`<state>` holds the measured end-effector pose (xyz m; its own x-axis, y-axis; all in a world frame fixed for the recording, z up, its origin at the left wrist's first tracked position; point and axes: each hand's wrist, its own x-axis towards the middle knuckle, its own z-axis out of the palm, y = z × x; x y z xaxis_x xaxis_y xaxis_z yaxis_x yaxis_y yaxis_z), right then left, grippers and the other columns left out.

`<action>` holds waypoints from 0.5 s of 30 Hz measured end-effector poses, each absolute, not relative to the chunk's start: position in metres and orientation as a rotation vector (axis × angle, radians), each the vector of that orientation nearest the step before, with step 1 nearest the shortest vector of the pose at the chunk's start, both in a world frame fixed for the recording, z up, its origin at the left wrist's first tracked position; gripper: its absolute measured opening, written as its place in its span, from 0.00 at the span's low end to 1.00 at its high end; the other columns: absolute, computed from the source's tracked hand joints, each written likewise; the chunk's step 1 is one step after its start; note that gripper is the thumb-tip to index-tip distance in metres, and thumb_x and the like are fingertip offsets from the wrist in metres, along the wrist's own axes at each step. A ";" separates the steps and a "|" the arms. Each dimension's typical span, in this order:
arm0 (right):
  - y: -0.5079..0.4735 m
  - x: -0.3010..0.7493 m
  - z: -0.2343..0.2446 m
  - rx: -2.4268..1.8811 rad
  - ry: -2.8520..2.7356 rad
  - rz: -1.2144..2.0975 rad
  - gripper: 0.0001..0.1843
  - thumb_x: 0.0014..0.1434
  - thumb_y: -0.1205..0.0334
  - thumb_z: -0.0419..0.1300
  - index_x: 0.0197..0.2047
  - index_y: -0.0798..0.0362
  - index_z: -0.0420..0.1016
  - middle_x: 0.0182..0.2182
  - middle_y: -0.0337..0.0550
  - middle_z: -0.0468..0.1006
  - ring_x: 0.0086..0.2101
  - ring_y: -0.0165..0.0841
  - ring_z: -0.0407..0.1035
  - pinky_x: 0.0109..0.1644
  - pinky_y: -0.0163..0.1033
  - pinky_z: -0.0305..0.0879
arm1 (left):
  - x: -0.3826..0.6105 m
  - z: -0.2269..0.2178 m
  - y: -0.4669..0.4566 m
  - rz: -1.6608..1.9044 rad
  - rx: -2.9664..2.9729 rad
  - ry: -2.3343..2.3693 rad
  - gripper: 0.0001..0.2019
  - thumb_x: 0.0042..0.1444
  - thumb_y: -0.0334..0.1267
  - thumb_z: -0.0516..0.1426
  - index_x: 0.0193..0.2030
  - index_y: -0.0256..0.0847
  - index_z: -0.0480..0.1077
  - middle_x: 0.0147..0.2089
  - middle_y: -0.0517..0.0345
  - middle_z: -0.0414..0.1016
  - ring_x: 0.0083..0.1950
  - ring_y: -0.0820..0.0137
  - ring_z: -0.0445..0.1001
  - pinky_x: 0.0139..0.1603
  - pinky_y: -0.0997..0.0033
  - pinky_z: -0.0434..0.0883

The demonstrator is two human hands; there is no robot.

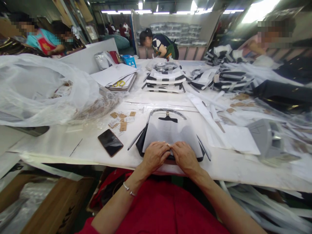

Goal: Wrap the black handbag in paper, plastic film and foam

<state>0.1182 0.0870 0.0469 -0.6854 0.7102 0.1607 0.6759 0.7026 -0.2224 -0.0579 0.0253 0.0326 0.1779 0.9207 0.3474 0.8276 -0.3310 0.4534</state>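
A black handbag [168,119] lies flat on the white table [60,143] in front of me, mostly covered by a sheet of white tissue paper [172,131]. Its handle arches at the far end. My left hand [154,156] and my right hand [185,157] rest side by side on the near edge of the paper, fingers curled and pinching it against the bag. A bracelet sits on my left wrist.
A dark phone [110,142] lies left of the bag, with several brown tags [122,120] beyond it. A big clear plastic bag [44,91] fills the left. Stacked striped bags [167,78] stand farther back. A grey device [266,136] sits to the right. Other people work around the table.
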 end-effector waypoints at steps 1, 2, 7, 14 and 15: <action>0.089 0.117 0.050 -1.120 -2.718 0.216 0.11 0.68 0.66 0.53 0.44 0.50 0.77 0.38 0.44 0.75 0.41 0.38 0.65 0.45 0.41 0.55 | -0.058 0.033 0.025 0.872 2.260 1.725 0.10 0.65 0.40 0.54 0.51 0.45 0.72 0.55 0.55 0.78 0.60 0.64 0.73 0.61 0.57 0.67; 0.090 0.116 0.053 -1.129 -2.755 0.220 0.11 0.67 0.66 0.53 0.45 0.50 0.77 0.39 0.44 0.75 0.41 0.38 0.65 0.44 0.41 0.55 | -0.057 0.034 0.025 0.886 2.234 1.741 0.10 0.65 0.40 0.55 0.51 0.44 0.72 0.54 0.55 0.78 0.59 0.64 0.73 0.61 0.57 0.67; 0.097 0.109 0.067 -1.190 -2.882 0.278 0.15 0.68 0.66 0.51 0.48 0.48 0.77 0.41 0.46 0.77 0.43 0.39 0.67 0.43 0.40 0.56 | -0.058 0.035 0.023 0.860 2.210 1.756 0.17 0.62 0.45 0.58 0.55 0.42 0.69 0.56 0.51 0.76 0.58 0.61 0.73 0.60 0.56 0.68; 0.124 0.100 0.127 -0.986 -3.163 0.507 0.18 0.67 0.68 0.47 0.39 0.55 0.80 0.37 0.49 0.82 0.38 0.36 0.74 0.41 0.36 0.61 | -0.055 0.034 0.023 0.842 2.211 1.746 0.14 0.61 0.45 0.60 0.52 0.46 0.70 0.57 0.55 0.76 0.60 0.60 0.72 0.62 0.54 0.67; 0.130 0.093 0.139 -0.988 -3.182 0.451 0.18 0.66 0.67 0.48 0.38 0.55 0.79 0.36 0.50 0.82 0.37 0.37 0.75 0.39 0.37 0.61 | -0.055 0.034 0.023 0.858 2.192 1.752 0.13 0.61 0.45 0.60 0.50 0.46 0.70 0.56 0.56 0.76 0.60 0.60 0.72 0.61 0.54 0.67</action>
<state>0.0930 0.1298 0.1390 -0.8052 0.5200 -0.2849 0.5787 0.7940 -0.1863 -0.0548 0.0227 0.0343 0.1256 0.9426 0.3094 0.8224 -0.2733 0.4990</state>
